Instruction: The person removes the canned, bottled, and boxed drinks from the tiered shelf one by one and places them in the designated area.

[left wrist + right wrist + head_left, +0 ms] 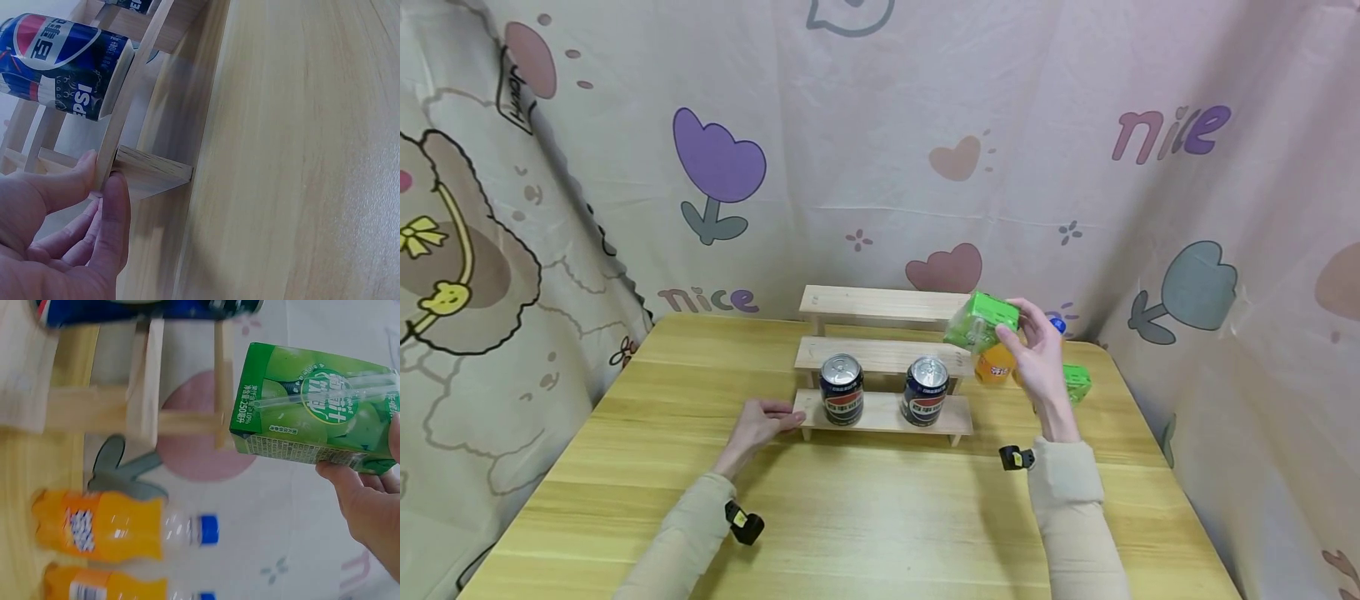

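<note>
A three-step wooden rack (880,356) stands on the table with two Pepsi cans on its lowest step, one can (842,390) at the left and another can (925,392) right of the middle. My left hand (762,423) pinches the left end of that lowest step between thumb and fingers, seen closely beside the can (62,62) in the left wrist view. In the air near the rack's right end, my right hand (1037,354) holds a green juice carton (983,322). Its straw and grape print show on the carton (315,403) in the right wrist view.
Two orange soda bottles with blue caps, a nearer-to-rack bottle (100,525) and a second bottle (106,584), stand right of the rack. Another green carton (1077,382) sits beyond my right wrist. A printed curtain (865,150) hangs behind the wooden table (880,517).
</note>
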The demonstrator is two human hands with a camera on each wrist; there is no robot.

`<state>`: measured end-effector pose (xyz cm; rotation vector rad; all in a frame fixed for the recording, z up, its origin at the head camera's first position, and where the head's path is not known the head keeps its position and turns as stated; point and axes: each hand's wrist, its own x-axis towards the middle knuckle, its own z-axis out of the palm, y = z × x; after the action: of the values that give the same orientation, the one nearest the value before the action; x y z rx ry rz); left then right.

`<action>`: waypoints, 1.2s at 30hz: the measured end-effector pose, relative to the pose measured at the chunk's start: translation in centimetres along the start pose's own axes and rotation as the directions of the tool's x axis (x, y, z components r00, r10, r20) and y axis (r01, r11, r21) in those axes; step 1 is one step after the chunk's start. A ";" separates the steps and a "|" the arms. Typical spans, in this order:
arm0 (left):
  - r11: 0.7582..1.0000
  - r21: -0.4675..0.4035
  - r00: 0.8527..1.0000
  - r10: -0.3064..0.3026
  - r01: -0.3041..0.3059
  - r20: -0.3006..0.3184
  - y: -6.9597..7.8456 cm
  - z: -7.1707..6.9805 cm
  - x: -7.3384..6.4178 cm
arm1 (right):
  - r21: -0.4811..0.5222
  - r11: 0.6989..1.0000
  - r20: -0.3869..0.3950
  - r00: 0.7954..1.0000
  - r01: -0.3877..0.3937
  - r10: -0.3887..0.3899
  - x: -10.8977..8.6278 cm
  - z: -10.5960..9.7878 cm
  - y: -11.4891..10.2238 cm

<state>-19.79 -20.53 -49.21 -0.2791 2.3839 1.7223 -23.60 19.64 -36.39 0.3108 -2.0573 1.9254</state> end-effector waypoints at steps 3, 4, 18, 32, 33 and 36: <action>1.000 -0.022 1.000 -0.004 0.004 0.005 0.0 0.0 0.0 | -0.017 1.000 -0.045 0.999 -0.017 0.017 -0.5 -1.0 0.5; 1.000 -0.024 1.000 -0.002 0.002 0.004 0.0 0.0 0.0 | -0.027 0.999 -0.056 0.998 -0.028 0.026 -0.7 -1.3 0.6; 1.000 -0.010 1.000 0.003 -0.003 -0.010 0.0 0.0 -0.1 | -0.202 0.966 -0.065 0.987 -0.159 0.149 -2.1 -4.1 3.7; 1.000 0.001 1.000 0.000 0.000 -0.013 0.0 0.1 -0.1 | -0.326 0.924 -0.005 0.978 -0.199 0.209 -2.2 -5.1 7.5; 1.000 0.004 1.000 0.002 -0.002 -0.015 0.0 0.1 -0.1 | -0.333 0.922 -0.004 0.978 -0.200 0.211 -2.2 -5.2 7.6; 1.000 0.013 1.000 0.007 -0.007 -0.017 0.0 0.1 -0.1 | -0.349 0.914 -0.003 0.976 -0.205 0.218 -2.1 -5.3 8.1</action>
<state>-19.73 -20.42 -49.26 -0.2856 2.4103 1.7133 -24.15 25.46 -44.47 0.0407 -2.4918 1.6260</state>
